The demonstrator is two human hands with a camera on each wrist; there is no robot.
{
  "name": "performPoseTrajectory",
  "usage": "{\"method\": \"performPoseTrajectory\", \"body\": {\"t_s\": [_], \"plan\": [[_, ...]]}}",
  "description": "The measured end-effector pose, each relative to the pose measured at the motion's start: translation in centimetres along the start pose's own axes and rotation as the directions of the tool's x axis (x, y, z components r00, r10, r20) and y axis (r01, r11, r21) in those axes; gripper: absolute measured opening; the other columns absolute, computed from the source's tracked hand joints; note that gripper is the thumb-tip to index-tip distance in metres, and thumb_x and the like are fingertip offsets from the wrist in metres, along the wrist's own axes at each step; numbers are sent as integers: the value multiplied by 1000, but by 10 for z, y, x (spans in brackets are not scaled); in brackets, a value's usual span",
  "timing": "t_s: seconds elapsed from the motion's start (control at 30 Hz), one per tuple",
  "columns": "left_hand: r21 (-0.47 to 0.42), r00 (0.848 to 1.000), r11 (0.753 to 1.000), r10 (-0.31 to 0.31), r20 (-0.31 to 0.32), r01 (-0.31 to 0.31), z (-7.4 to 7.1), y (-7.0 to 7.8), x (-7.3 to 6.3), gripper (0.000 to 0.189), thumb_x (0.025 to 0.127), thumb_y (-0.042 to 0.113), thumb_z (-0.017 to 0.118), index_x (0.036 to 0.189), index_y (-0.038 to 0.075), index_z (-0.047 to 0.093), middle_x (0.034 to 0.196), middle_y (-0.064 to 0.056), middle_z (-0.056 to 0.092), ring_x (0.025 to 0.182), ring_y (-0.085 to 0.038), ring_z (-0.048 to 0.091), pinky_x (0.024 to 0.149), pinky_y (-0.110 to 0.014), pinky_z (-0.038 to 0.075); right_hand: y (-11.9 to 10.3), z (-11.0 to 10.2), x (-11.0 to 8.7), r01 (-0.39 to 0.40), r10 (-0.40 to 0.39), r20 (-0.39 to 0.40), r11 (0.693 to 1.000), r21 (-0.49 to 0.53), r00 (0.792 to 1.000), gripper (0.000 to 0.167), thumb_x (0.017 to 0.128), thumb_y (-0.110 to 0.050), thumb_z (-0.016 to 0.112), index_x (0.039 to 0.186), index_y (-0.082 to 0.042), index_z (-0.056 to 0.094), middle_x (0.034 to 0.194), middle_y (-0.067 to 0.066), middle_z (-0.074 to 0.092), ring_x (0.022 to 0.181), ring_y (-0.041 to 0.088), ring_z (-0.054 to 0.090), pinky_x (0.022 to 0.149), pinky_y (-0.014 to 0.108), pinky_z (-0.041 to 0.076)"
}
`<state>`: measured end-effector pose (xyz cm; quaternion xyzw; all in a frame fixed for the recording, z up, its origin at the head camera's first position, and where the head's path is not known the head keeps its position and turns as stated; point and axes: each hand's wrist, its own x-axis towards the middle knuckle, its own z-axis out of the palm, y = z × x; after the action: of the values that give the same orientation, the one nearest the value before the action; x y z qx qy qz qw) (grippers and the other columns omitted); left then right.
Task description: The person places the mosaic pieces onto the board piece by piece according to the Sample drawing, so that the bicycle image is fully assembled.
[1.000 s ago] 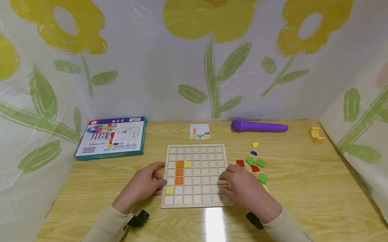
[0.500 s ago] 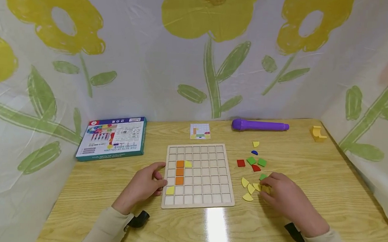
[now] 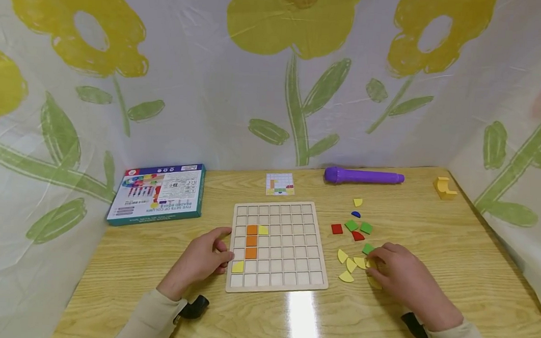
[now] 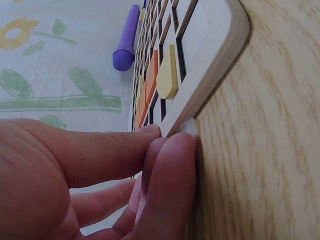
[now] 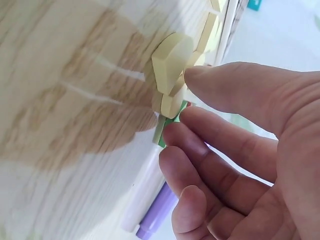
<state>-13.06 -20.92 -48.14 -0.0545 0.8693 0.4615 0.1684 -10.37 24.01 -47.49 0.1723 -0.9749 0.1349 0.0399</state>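
A wooden grid board [image 3: 277, 208] lies on the table, with orange square tiles [image 3: 251, 241] and two yellow tiles [image 3: 238, 267] in its cells. At its left edge my left hand [image 3: 204, 255] pinches the rim between thumb [image 4: 115, 152] and a finger; the wrist view shows the fingers bunched there. My right hand [image 3: 404, 275] is low over several yellow quarter-circle tiles [image 3: 346, 276] right of the board. In its wrist view, thumb and index finger stand apart beside a yellow tile [image 5: 171, 57], and nothing is visibly held. Parts of those tiles are hidden under the hand.
Red [image 3: 336, 228], green [image 3: 351, 225] and blue [image 3: 356, 214] tiles lie farther back on the right. Behind the board is a small pattern card [image 3: 280, 184], with a purple microphone-shaped object [image 3: 364, 177] beside it. A box [image 3: 159, 196] is at left, a yellow block [image 3: 444, 188] at right.
My right hand has left the board's right edge and moved right to the yellow tiles, uncovering several of them. The left hand stays at the board's left edge.
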Motion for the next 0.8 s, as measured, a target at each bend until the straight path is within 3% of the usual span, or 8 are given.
{"method": "performPoseTrajectory", "body": {"t_s": [0.43,0.8], "plan": [[14,1000,1000,1,3,-1,0,-1,0,65,100,10,77,160,15,51,107,-10,62,72,-19,64,64,-30,58,0,4,6,-15,14,32,999,30,999,20,86,-16,91,102,-12,81,96,-3,73,87,12,67,81,42,62],[12,1000,1000,-2,4,2,0,-1,0,65,100,10,77,160,16,51,107,-10,62,73,-19,64,64,-29,58,-10,-5,13,-68,63,61,995,68,996,18,87,-13,87,104,-10,81,95,-3,72,84,11,63,78,40,60]]}}
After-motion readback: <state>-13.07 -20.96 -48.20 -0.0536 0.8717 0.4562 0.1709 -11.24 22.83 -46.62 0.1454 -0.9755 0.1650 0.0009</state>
